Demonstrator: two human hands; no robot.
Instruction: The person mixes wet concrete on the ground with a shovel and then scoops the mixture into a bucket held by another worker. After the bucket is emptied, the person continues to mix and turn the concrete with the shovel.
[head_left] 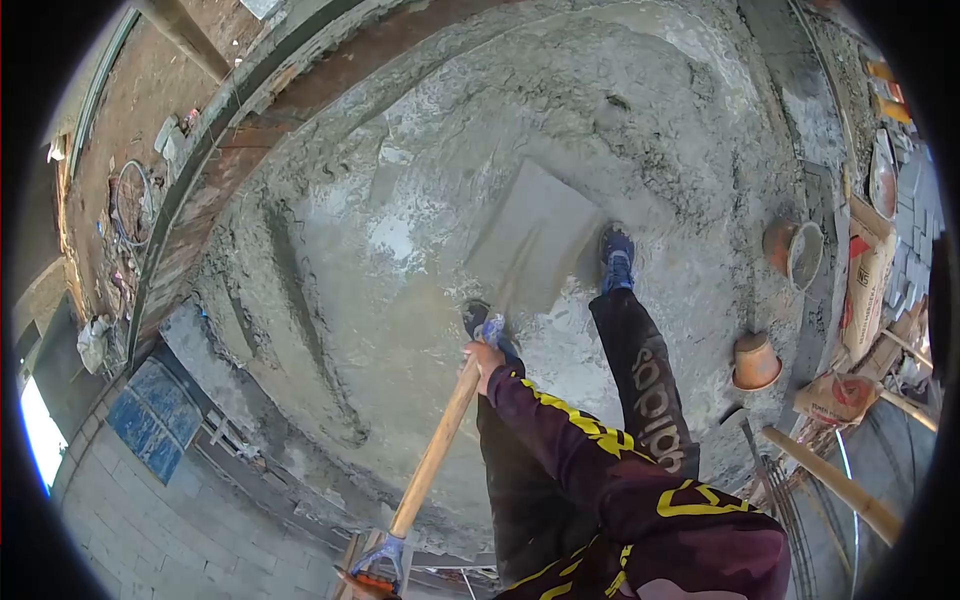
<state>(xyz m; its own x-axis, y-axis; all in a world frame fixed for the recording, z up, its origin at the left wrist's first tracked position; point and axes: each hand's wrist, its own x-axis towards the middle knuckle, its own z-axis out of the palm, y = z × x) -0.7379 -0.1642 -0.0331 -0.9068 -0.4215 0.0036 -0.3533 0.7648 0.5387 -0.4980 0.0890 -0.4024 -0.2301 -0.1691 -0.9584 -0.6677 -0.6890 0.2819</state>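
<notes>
A long-handled shovel slants across the lower middle, its grey, cement-coated blade lying on the wet grey mix near my feet. One of my hands is wrapped round the wooden shaft close to the blade socket; its dark sleeve with yellow print runs to the lower right, so it appears to be my right hand. My left hand is at the bottom edge, closed on the shovel's blue and orange end grip and partly cut off by the frame.
Two buckets sit on the right side, near cement bags and wooden poles. A curved board edge borders the mix at the left. A blue panel lies at the lower left beside a block wall.
</notes>
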